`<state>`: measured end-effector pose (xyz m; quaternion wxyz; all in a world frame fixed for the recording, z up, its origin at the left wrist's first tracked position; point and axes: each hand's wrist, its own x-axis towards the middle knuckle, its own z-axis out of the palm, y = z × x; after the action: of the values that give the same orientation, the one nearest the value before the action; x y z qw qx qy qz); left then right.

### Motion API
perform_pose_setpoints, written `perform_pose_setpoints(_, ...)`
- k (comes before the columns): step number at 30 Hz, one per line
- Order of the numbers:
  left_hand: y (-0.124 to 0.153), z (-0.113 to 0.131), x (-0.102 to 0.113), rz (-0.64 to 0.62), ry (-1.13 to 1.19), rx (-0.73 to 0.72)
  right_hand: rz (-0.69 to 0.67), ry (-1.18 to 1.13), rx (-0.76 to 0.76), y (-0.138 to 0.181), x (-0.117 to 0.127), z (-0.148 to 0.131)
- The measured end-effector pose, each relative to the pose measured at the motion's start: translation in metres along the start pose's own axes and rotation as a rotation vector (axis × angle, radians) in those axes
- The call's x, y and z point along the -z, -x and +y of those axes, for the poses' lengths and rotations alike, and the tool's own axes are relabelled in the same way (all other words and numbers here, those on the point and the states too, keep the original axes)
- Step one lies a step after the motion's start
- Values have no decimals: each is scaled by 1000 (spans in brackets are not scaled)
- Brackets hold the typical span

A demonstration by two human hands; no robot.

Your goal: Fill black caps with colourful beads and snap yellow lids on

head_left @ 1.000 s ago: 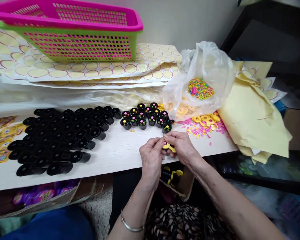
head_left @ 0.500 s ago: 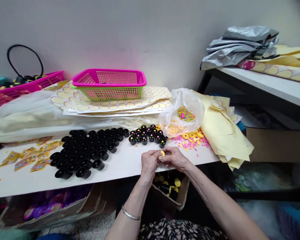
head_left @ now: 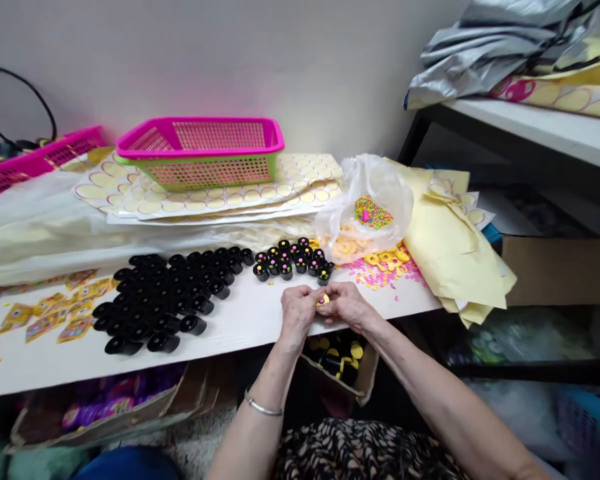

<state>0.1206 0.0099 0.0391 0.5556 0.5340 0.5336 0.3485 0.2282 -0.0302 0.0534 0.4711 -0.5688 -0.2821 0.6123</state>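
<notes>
Between the fingertips of both hands is a small round yellow piece [head_left: 323, 300] with a dark and pink centre; its underside is hidden. My left hand [head_left: 299, 310] pinches it from the left, and my right hand [head_left: 347, 305] grips it from the right. Just beyond the hands stand several small black cups [head_left: 286, 268] with pink or yellow beads in them. To their left is a large cluster of black cups [head_left: 167, 293] with no beads showing. Pink beads [head_left: 383, 275] and yellow ring-shaped pieces [head_left: 391, 259] lie scattered to the right.
A clear plastic bag [head_left: 330, 230] of coloured beads rests behind the loose pieces. Further back, a pink-and-green basket [head_left: 200, 157] sits on printed sheets. Below the table edge, a cardboard box [head_left: 364, 390] holds black and yellow parts. Yellow packets [head_left: 75, 327] lie at left.
The camera view has shifted slightly. Both hands stay together on the yellow piece, which seems turned a little and is now more covered by the fingers.
</notes>
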Motion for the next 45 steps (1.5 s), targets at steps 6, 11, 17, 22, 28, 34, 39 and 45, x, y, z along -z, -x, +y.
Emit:
perform_pose_setpoints(6, 10, 7, 25, -316, 157, -15, -3, 74, 35, 6, 3, -5)
perform_pose_setpoints(11, 25, -1, 35, -551, 163, -117, 26, 89, 88, 21, 4, 4)
perform_pose_setpoints(17, 50, -10, 17, -267, -115, -453, -159, 27, 113, 57, 22, 8)
perform_pose_setpoints(22, 70, -2, 16, -205, -154, -662, -347, -159, 192, 78, 43, 20)
perform_pose_setpoints(28, 81, 7, 7, -211, -327, -1053, -405, -288, 183, 84, 39, 33)
perform_pose_setpoints(34, 90, 5, -6, -236, -504, -1082, -256, -159, 273, 93, 37, 34)
perform_pose_setpoints(39, 94, 3, -9, -220, -489, -1015, -211, -27, 333, 99, 37, 34)
perform_pose_setpoints(45, 98, 1, -9, -231, -400, -985, -156, -72, 305, 101, 28, 44)
